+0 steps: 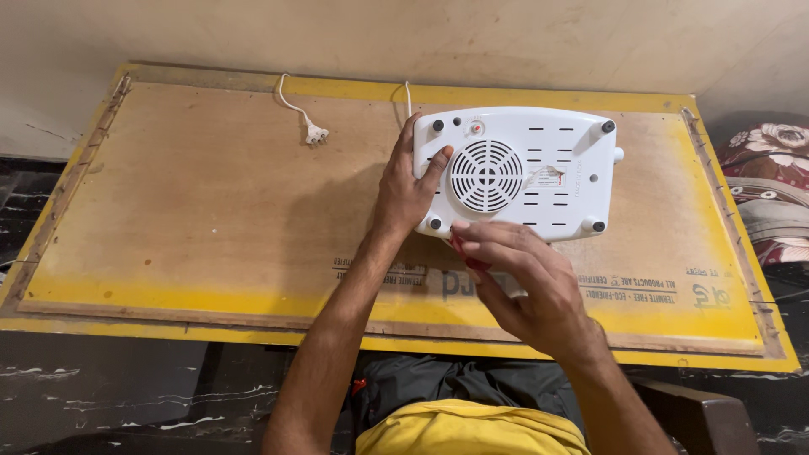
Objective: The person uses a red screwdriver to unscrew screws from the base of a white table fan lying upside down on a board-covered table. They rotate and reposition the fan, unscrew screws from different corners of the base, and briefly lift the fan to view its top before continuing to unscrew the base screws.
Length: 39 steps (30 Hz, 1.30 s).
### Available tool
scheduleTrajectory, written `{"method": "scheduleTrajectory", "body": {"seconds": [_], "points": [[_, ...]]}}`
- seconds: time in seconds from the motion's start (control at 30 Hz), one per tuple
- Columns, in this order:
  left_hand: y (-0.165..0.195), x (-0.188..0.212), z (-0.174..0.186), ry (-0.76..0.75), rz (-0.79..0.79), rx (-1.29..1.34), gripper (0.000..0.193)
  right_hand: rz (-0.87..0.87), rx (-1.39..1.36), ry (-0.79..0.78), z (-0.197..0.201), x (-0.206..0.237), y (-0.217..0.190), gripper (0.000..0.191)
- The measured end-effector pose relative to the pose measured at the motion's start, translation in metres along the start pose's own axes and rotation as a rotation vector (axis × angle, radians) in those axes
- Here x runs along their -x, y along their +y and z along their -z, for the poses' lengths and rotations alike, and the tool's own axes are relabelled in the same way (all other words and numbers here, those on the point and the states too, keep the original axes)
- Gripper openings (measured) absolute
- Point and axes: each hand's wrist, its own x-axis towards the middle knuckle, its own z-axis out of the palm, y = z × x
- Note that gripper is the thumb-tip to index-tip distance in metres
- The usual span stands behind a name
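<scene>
A white plastic appliance (pixel 539 168) lies upside down on a plywood board (pixel 211 219), its round fan grille and black rubber feet facing up. My left hand (pixel 409 185) grips the appliance's left edge, thumb on the underside by the grille. My right hand (pixel 518 282) is at the appliance's near edge, fingers closed around a small red-handled tool (pixel 472 261), mostly hidden by the fingers.
The appliance's white cord runs off the far edge; its plug (pixel 315 133) lies on the board at the back. The board has a yellow border (pixel 253 303) and sits on a dark marble surface. A floral cushion (pixel 771 185) lies at the right.
</scene>
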Motion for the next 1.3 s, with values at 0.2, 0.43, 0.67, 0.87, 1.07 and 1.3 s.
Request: {"method": "scheduleTrajectory", "body": {"seconds": [0.2,0.43,0.67,0.87,1.07,1.3], "points": [[-0.002,0.0,-0.001,0.0,0.002,0.016,0.078,0.037,0.031,0.143,-0.007,0.008,0.005,0.043],[-0.004,0.0,-0.002,0.008,-0.013,-0.007,0.077,0.025,0.179,0.18,0.002,0.002,-0.004,0.039],[-0.003,0.0,-0.001,-0.007,0.004,0.009,0.077,-0.041,0.146,0.135,0.002,0.001,-0.013,0.038],[-0.004,0.0,-0.001,-0.001,-0.011,0.001,0.077,0.095,0.193,0.146,-0.007,0.0,-0.006,0.024],[-0.001,0.0,0.0,-0.011,0.023,0.011,0.077,-0.05,-0.026,0.191,-0.01,0.009,-0.007,0.022],[0.0,0.0,0.0,-0.013,0.029,-0.001,0.078,-0.08,-0.111,0.26,-0.01,0.01,-0.005,0.031]]}}
